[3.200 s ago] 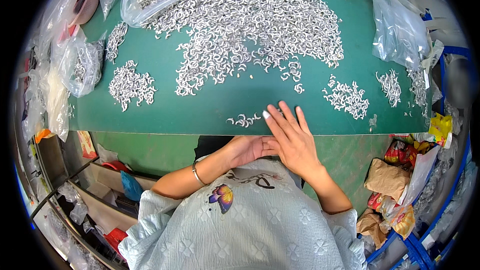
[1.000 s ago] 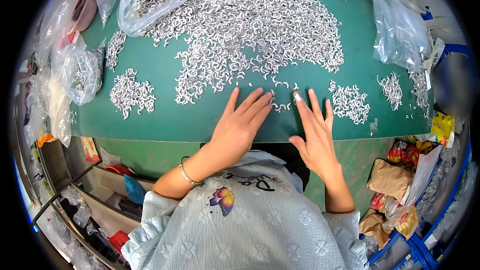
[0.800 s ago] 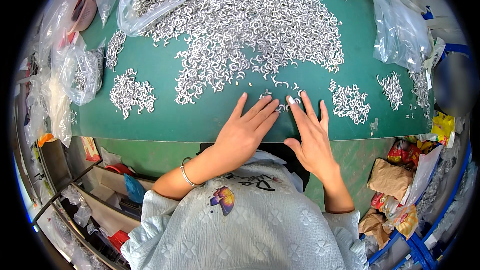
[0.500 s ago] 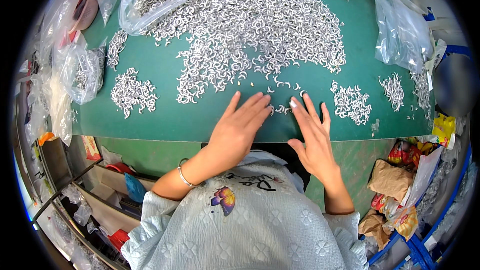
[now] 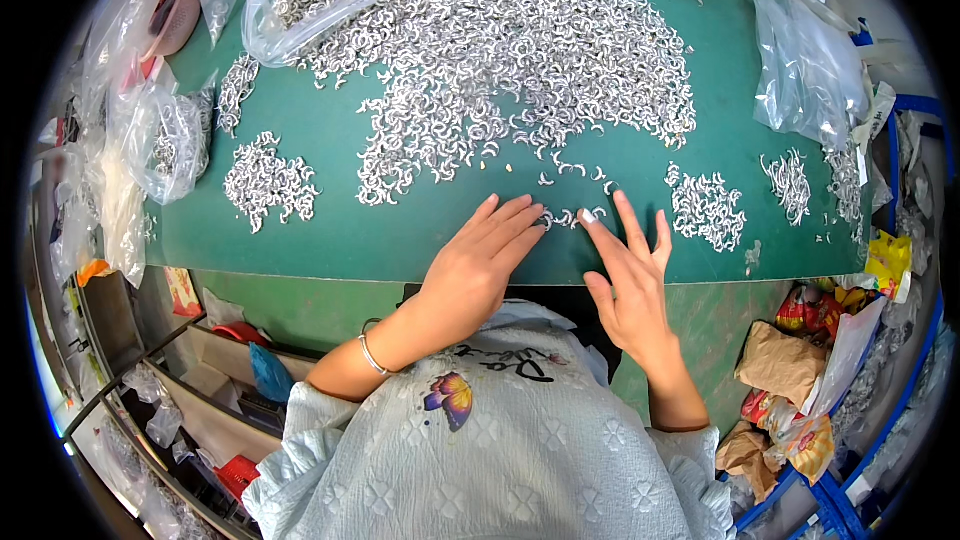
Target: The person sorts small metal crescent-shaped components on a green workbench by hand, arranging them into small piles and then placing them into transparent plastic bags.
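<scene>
A broad heap of small silvery crescent-shaped pieces (image 5: pixel 520 50) covers the middle and back of the green table (image 5: pixel 350 245). Near the front edge, a few loose crescent pieces (image 5: pixel 566 217) lie in a short row between my hands. My left hand (image 5: pixel 478 255) is open, palm down, with its fingertips at the left end of that row. My right hand (image 5: pixel 632 285) is open too, fingers spread; its index fingertip touches or nearly touches the row's right end. Nothing shows gripped in either hand.
Smaller piles of crescents sit at the left (image 5: pixel 268 182) and right (image 5: pixel 707 210). An open clear bag (image 5: pixel 320 0) of pieces lies at the back left, and clear plastic bags (image 5: pixel 808 65) at the right. Drawers (image 5: pixel 225 375) stand below on the left.
My left hand has shifted slightly right and down, and my right fingers have drawn slightly nearer the table's front edge. A few loose pieces show more plainly between my hands.
</scene>
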{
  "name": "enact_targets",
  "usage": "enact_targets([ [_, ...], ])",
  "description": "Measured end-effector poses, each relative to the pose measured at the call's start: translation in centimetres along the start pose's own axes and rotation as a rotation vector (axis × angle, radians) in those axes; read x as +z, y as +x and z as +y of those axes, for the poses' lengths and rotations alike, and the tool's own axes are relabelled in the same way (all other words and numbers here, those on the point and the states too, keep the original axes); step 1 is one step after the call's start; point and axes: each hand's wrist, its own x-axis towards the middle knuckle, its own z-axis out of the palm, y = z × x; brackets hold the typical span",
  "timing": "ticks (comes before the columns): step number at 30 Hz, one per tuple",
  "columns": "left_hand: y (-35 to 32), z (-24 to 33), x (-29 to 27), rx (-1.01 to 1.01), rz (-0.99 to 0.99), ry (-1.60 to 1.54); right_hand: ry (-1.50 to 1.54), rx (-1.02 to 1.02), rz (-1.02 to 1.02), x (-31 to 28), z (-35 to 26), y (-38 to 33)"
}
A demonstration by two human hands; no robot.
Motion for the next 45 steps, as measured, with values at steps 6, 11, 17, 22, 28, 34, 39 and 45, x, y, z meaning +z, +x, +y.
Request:
enact_targets([
  [6,0.1,-0.1,-0.7,-0.062,0.054,-0.001,-0.012,0.014,0.015,0.6,-0.9,-0.5],
  [11,-0.1,-0.5,-0.6,-0.077,0.109,-0.011,-0.037,-0.003,0.011,0.7,-0.9,-1.8],
  [17,-0.1,-1.1,-0.1,-0.021,0.120,0.024,-0.017,-0.010,0.055,1.0,-1.1,-1.4],
  [22,-0.2,-1.1,-0.1,-0.029,0.123,0.016,-0.062,-0.049,-0.110,1.8,-1.2,-0.6],
  [28,-0.2,-1.0,-0.1,-0.015,0.130,0.008,-0.047,-0.040,-0.052,1.5,-1.0,-1.3],
  [34,-0.1,-1.0,-0.3,-0.022,0.132,0.007,-0.040,-0.068,-0.114,2.2,-1.2,-1.8],
  [39,0.0,-0.9,-0.1,-0.017,0.153,-0.021,-0.027,-0.089,-0.097,2.7,-1.7,-0.6],
  [45,-0.1,-1.1,-0.2,-0.013,0.138,-0.001,-0.051,-0.068,-0.128,2.1,-1.6,-1.6],
])
